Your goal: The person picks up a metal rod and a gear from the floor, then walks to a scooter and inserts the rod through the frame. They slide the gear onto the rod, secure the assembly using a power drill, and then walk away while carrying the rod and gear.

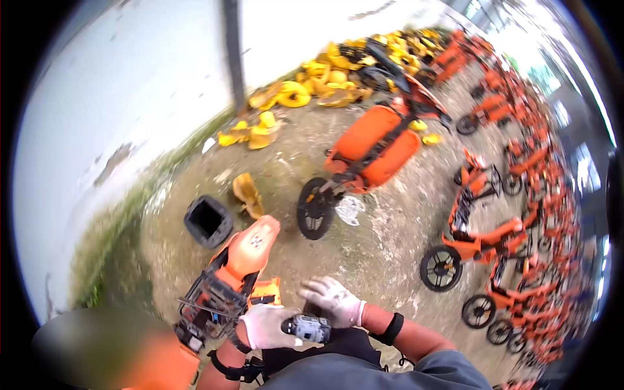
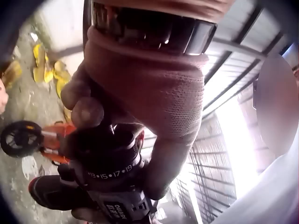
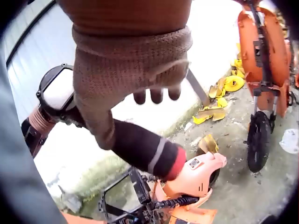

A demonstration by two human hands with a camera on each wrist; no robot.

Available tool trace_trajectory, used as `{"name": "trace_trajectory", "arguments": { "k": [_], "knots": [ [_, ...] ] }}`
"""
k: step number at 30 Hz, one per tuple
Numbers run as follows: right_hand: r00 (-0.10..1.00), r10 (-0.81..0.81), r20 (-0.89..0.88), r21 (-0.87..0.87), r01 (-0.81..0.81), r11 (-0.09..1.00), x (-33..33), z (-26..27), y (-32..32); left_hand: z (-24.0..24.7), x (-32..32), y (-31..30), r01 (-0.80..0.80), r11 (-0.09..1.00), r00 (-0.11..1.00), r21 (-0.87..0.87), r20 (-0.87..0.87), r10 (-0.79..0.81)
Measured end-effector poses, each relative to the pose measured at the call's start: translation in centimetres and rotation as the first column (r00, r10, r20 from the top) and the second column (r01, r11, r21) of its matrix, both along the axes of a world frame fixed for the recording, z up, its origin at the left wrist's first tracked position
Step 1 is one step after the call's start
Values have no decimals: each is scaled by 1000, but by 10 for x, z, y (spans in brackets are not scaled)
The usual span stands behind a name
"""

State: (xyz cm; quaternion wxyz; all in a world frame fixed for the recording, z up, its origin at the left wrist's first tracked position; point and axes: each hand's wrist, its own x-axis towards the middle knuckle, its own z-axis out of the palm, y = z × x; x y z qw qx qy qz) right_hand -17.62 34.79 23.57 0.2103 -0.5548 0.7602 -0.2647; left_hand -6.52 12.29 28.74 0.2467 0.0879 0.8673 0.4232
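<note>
A grey and black power drill lies across the person's front in the head view. The gloved left hand grips its front end; in the left wrist view this hand wraps round the drill near its numbered collar. The gloved right hand is just beyond the drill, its fingers extended to the left. In the right wrist view its thumb touches a black cylindrical part with a grey band and a red end, and the other fingertips of this hand hang down, apart from that part.
A partly stripped orange scooter stands just ahead on the left, beside a black open container. Another orange scooter stands farther ahead. Yellow parts lie along the white wall. Many orange scooters stand in rows on the right.
</note>
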Motion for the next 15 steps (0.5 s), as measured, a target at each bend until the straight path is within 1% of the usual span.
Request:
{"name": "trace_trajectory", "arguments": {
  "k": [1, 2, 3, 4, 5, 6, 7, 9, 10, 11, 13, 14, 15],
  "knots": [
    [994, 22, 105, -66, -15, 998, -3, -4, 26, 25, -27, 26, 89, 995, 991, -34, 105, -85],
    [977, -1, 215, -39, 10, 999, -4, -3, 55, 34, -50, 51, 144, 989, 984, -31, 114, -140],
    [932, 0, 363, -67, 26, 997, -7, 11, 80, 41, -70, 75, 199, 979, 973, -33, 125, -193],
    [907, -79, 414, -93, 128, 987, -8, 21, 104, 47, -90, 97, 231, 972, 970, 36, 70, -233],
    [873, -151, 465, -116, 229, 967, -9, 28, 127, 55, -109, 119, 302, 953, 944, 28, 127, -303],
    [826, -193, 530, -98, 286, 953, -14, 35, 150, 64, -129, 142, 329, 942, 934, 63, 125, -334],
    [830, -246, 500, -216, 395, 893, -14, 28, 171, 73, -147, 164, 350, 931, 923, 102, 131, -362],
    [787, -342, 514, -252, 519, 816, -25, 44, 208, 78, -181, 202, 441, 885, 892, 151, 36, -451],
    [765, -376, 522, -318, 584, 747, -30, 55, 223, 84, -197, 222, 488, 863, 869, 132, 20, -495],
    [742, -394, 543, -324, 618, 717, -33, 49, 241, 91, -211, 243, 528, 841, 847, 116, 7, -532],
    [658, -413, 629, -314, 701, 640, -36, 55, 271, 100, -233, 281, 599, 799, 800, 50, -7, -599],
    [451, -343, 824, -218, 811, 543, -32, 44, 282, 109, -240, 299, 585, 809, 811, 62, -14, -585],
    [423, -401, 812, -162, 824, 543, -31, 28, 298, 104, -244, 312, 549, 830, 832, 103, -166, -530]
  ]
}}
